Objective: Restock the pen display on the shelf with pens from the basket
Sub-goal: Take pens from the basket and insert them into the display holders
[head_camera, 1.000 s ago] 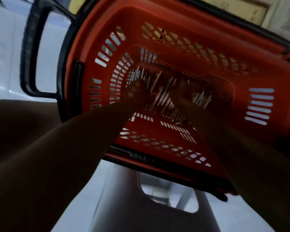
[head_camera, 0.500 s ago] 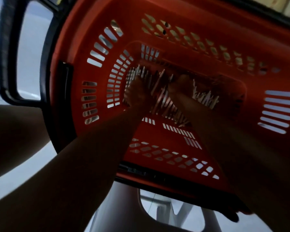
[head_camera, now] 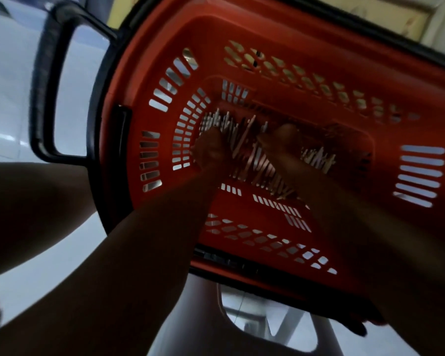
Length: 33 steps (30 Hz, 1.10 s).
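A red plastic basket (head_camera: 280, 32) with slotted walls fills the view, seen from above. Several pale pens (head_camera: 258, 167) lie in a loose heap on its bottom. Both my arms reach down into it. My left hand (head_camera: 208, 147) sits on the left end of the heap with its fingers curled round some pens. My right hand (head_camera: 280, 142) lies on the middle of the heap; its fingers are buried among the pens and hidden. The picture is dim and blurred. No shelf or pen display is in view.
The basket's black handle (head_camera: 44, 80) hangs out to the left over a pale floor (head_camera: 8, 73). Below the basket's near rim stands a pale plastic stool (head_camera: 190, 325) with a cut-out in it. Cardboard (head_camera: 370, 11) shows at the top right.
Both hands stay in the pen heap and shift only slightly. The view has swung a little, with the basket handle more fully in sight.
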### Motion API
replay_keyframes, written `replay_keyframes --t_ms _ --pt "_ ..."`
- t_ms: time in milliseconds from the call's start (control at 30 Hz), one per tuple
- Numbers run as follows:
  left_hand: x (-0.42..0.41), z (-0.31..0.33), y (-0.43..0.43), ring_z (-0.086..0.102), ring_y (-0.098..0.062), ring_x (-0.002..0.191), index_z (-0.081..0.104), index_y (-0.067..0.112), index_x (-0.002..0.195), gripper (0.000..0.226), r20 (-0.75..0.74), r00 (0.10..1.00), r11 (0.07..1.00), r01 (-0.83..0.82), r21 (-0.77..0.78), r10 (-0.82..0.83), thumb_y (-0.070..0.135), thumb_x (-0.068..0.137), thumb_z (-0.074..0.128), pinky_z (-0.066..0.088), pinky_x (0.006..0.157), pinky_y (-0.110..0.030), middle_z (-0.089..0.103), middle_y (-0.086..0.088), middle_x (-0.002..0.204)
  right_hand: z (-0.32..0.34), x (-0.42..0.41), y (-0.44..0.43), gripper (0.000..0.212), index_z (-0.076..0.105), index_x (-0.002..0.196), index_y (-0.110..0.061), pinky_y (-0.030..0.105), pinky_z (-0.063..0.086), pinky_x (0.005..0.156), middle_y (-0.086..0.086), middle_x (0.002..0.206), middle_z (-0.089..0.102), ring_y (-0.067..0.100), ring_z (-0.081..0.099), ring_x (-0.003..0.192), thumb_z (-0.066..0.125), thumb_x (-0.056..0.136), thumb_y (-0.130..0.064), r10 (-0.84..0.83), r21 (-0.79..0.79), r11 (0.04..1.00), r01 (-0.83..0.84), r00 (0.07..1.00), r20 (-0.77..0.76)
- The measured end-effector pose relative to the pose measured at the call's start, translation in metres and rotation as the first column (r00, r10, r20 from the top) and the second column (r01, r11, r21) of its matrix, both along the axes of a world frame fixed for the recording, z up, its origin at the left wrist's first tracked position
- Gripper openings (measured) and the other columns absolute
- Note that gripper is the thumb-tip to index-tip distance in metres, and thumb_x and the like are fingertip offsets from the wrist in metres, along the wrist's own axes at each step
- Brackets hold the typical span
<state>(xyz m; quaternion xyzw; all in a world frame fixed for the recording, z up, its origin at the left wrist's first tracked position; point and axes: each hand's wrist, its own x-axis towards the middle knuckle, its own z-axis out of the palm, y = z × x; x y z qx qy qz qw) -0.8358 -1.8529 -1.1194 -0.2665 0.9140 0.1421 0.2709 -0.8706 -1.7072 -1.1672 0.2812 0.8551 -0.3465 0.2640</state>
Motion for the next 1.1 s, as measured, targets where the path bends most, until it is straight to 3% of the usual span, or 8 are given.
replay_keyframes --t_ms 133,200,233,300,533,733,967,1100 --pt "0.002 -0.052 -0.031 0.059 -0.019 0.067 0.063 0.012 0.077 0.026 -0.362 0.931 0.88 -0.142 -0.453 -0.037 0.011 0.097 0.046 0.049 0.067 -0.035 0.063 0.0 0.063 0.04 -0.001 -0.001 0.029 0.064 0.064 -0.023 0.032 0.051 0.062 -0.007 0.062 0.062 0.014 0.061 0.058 0.079 0.077 -0.044 -0.032 -0.054 0.998 0.029 0.998 -0.052" --pt "-0.001 0.002 -0.033 0.057 -0.018 0.056 0.063 0.01 0.064 0.036 -0.295 0.933 0.978 -0.2 0.058 0.209 0.007 0.095 0.045 0.049 0.056 -0.029 0.057 0.0 0.058 0.081 -0.004 -0.007 0.03 0.072 0.066 -0.01 0.027 0.035 0.05 -0.004 0.054 0.057 0.005 0.049 0.048 0.079 0.082 -0.035 0.003 -0.032 0.999 -0.006 0.996 -0.09" --pt "0.005 0.033 -0.032 0.058 -0.016 0.056 0.066 0.01 0.066 0.033 -0.053 0.971 0.934 -0.209 0.29 0.233 0.012 0.095 0.05 0.048 0.056 -0.025 0.059 0.0 0.061 0.1 -0.004 -0.008 0.032 0.074 0.067 -0.006 0.029 0.031 0.048 0.0 0.052 0.055 0.005 0.045 0.045 0.078 0.08 -0.035 0.022 -0.034 0.999 -0.026 0.993 -0.114" --pt "-0.023 0.069 -0.019 0.066 -0.018 0.074 0.074 0.008 0.089 0.019 -0.041 0.954 0.848 -0.244 0.47 0.297 0.025 0.095 0.067 0.05 0.067 -0.026 0.071 -0.003 0.081 0.132 -0.008 -0.012 0.03 0.076 0.068 -0.004 0.03 0.028 0.046 0.004 0.051 0.056 0.005 0.043 0.043 0.076 0.077 -0.032 0.063 -0.039 0.997 -0.071 0.981 -0.185" --pt "-0.038 0.164 -0.026 0.07 -0.014 0.087 0.081 0.01 0.093 0.022 -0.203 0.945 0.781 -0.08 0.62 0.258 0.027 0.08 0.089 0.051 0.076 -0.026 0.076 -0.002 0.088 0.24 -0.013 -0.008 0.011 0.078 0.084 -0.021 0.022 0.051 0.075 -0.002 0.089 0.079 0.009 0.073 0.085 0.085 0.078 -0.026 0.004 -0.144 0.988 -0.06 0.931 -0.364" --pt "-0.028 0.252 -0.034 0.049 0.007 0.044 0.074 0.001 0.088 0.011 -0.277 0.917 0.659 0.021 0.752 0.287 0.011 0.091 0.078 0.043 0.055 -0.02 0.059 0.006 0.059 0.334 0.004 0.003 0.015 0.07 0.083 -0.012 0.038 0.06 0.072 0.009 0.082 0.077 0.025 0.077 0.079 0.083 0.084 -0.018 -0.146 -0.399 0.916 -0.045 0.888 -0.436" --pt "-0.004 0.364 -0.043 0.066 -0.019 0.077 0.074 -0.007 0.093 0.024 -0.5 0.847 0.61 0.3 0.733 0.183 0.016 0.099 0.07 0.058 0.078 -0.045 0.072 -0.021 0.083 0.44 0.025 0.0 0.01 0.077 0.082 -0.013 0.038 0.057 0.074 0.01 0.08 0.076 0.023 0.072 0.075 0.075 0.092 -0.012 -0.181 -0.498 0.856 -0.136 0.825 -0.536" --pt "0.004 0.425 -0.045 0.071 -0.019 0.083 0.074 -0.001 0.105 0.019 -0.552 0.803 0.513 0.384 0.767 0.224 0.014 0.103 0.063 0.06 0.083 -0.037 0.077 -0.017 0.093 0.494 0.029 -0.002 0.016 0.078 0.099 -0.016 0.042 0.059 0.082 0.012 0.088 0.071 0.027 0.071 0.088 0.063 0.102 -0.02 -0.218 -0.658 0.727 -0.198 0.842 -0.494"
